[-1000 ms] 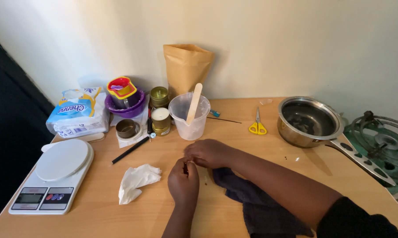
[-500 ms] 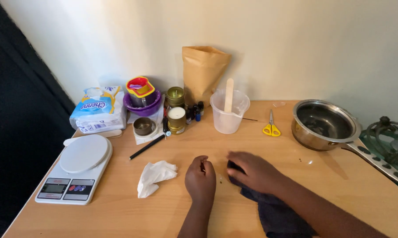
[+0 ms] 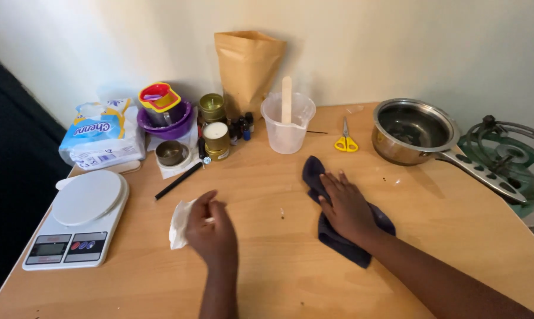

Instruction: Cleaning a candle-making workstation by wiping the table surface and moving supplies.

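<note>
While I watch the wooden table | right hand lies open, flat on dark cloth | left hand pinches small white bit beside crumpled tissue

Both forearms come into the head view bare, with no sleeve, cuff or glove in sight. The left hand wears no ring or watch that can be made out. The right hand looks equally unadorned (its wrist is plain too), though the fingers are too small to rule out a thin band.
</note>
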